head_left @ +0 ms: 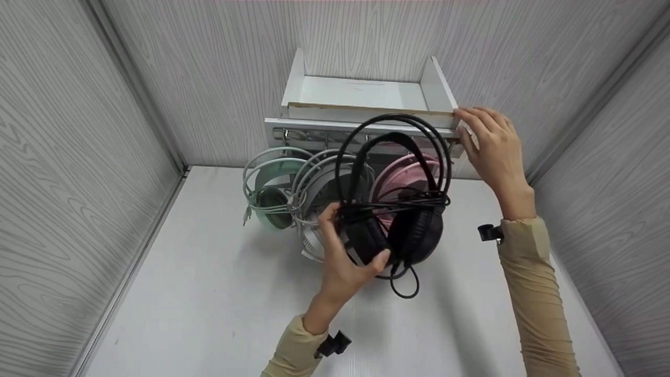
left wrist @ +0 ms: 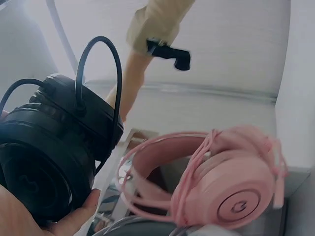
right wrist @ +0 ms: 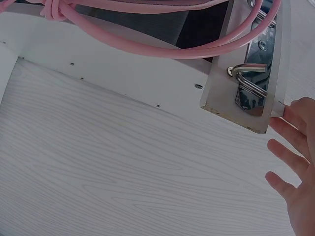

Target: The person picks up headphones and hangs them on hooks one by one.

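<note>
My left hand [head_left: 343,267] grips a black headset [head_left: 419,235] by one ear cup, with its headband up and a bundled cable wrapped across it. In the head view the headset overlaps the hook rail [head_left: 309,135] beneath a white shelf [head_left: 361,94]. Fingertips of my right hand [head_left: 492,146] touch the shelf's right end, the fingers spread apart. Behind the black headset hangs a pink headset [left wrist: 236,182]. A grey-white headset [head_left: 314,241] and a mint green headset [head_left: 267,209] hang to its left.
A bare metal hook [right wrist: 251,78] sits at the rail's right end. Wood-grain panels [head_left: 104,94] close in the sides and back. Below the rack spreads a white tabletop [head_left: 209,293].
</note>
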Demonstrator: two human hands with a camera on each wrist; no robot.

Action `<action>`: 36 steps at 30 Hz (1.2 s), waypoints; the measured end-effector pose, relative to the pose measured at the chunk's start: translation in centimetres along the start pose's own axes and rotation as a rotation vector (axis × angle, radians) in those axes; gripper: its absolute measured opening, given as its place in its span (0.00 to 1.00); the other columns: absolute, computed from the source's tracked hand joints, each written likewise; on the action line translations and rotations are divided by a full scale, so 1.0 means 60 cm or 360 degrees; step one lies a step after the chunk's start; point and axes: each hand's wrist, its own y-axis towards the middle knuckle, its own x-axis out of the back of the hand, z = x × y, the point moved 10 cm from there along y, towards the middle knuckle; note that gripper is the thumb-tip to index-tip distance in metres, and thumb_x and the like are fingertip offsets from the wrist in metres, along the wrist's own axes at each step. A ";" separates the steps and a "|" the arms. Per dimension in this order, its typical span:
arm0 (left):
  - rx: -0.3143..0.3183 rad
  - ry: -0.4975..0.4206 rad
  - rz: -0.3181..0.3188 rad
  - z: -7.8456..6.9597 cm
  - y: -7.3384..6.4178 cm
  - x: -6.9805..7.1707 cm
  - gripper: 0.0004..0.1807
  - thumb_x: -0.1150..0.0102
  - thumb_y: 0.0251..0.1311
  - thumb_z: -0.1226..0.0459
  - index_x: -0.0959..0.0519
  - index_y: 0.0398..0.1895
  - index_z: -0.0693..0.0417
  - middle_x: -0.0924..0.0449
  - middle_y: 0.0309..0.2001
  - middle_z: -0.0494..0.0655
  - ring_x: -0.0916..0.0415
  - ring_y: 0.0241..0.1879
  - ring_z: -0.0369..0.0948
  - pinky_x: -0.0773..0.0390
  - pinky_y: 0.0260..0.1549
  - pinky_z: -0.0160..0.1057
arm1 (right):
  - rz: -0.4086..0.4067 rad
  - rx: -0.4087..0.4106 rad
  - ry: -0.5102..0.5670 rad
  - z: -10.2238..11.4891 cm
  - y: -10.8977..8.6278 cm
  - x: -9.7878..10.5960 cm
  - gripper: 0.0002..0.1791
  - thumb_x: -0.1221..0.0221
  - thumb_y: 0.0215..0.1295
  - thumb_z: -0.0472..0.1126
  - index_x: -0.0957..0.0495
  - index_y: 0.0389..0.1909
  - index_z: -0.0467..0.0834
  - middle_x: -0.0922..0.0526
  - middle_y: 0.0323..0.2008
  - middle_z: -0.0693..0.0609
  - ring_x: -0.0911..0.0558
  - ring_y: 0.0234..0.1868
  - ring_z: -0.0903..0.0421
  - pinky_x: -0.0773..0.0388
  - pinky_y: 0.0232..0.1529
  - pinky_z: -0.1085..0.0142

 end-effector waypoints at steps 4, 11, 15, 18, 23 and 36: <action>-0.0005 0.0069 0.0043 0.010 -0.013 -0.031 0.53 0.28 0.46 0.55 0.48 0.72 0.60 0.40 0.67 0.55 0.36 0.65 0.48 0.34 0.66 0.53 | 0.0012 -0.0027 0.0069 -0.001 0.001 -0.001 0.18 0.45 0.77 0.39 0.21 0.64 0.45 0.18 0.60 0.46 0.25 0.63 0.44 0.32 0.63 0.46; -0.0101 0.0160 0.0082 0.016 -0.028 -0.070 0.54 0.24 0.45 0.54 0.47 0.71 0.58 0.40 0.67 0.55 0.36 0.66 0.47 0.30 0.64 0.47 | 0.0028 -0.0011 0.0060 0.001 0.002 0.000 0.20 0.44 0.75 0.38 0.22 0.65 0.45 0.19 0.61 0.47 0.24 0.63 0.43 0.31 0.63 0.46; -0.0141 0.0232 0.0119 0.026 -0.034 -0.089 0.54 0.23 0.46 0.53 0.46 0.71 0.59 0.41 0.67 0.55 0.38 0.68 0.49 0.32 0.66 0.47 | 0.0071 -0.0004 0.0053 0.002 0.002 -0.002 0.20 0.43 0.75 0.38 0.23 0.66 0.45 0.19 0.61 0.47 0.25 0.63 0.43 0.33 0.66 0.47; -0.0172 0.0331 0.0122 0.033 -0.035 -0.098 0.54 0.22 0.44 0.51 0.44 0.69 0.59 0.39 0.65 0.54 0.38 0.69 0.49 0.34 0.68 0.48 | 0.0108 -0.0001 0.0040 0.002 0.001 -0.003 0.21 0.43 0.75 0.38 0.23 0.66 0.45 0.20 0.62 0.47 0.25 0.63 0.43 0.33 0.66 0.48; -0.0192 0.0388 0.0138 0.046 -0.039 -0.114 0.53 0.21 0.42 0.50 0.42 0.67 0.58 0.37 0.64 0.53 0.39 0.70 0.50 0.36 0.69 0.48 | 0.0134 0.0000 0.0042 0.000 0.000 -0.002 0.21 0.43 0.75 0.37 0.24 0.67 0.45 0.20 0.63 0.47 0.24 0.62 0.42 0.33 0.66 0.47; -0.0018 0.0602 0.0238 0.097 -0.055 -0.155 0.54 0.20 0.40 0.43 0.39 0.68 0.49 0.35 0.67 0.48 0.33 0.67 0.45 0.21 0.53 0.48 | 0.0133 -0.0049 0.0070 0.000 -0.005 -0.004 0.23 0.43 0.75 0.37 0.25 0.68 0.47 0.21 0.64 0.48 0.23 0.61 0.41 0.30 0.63 0.45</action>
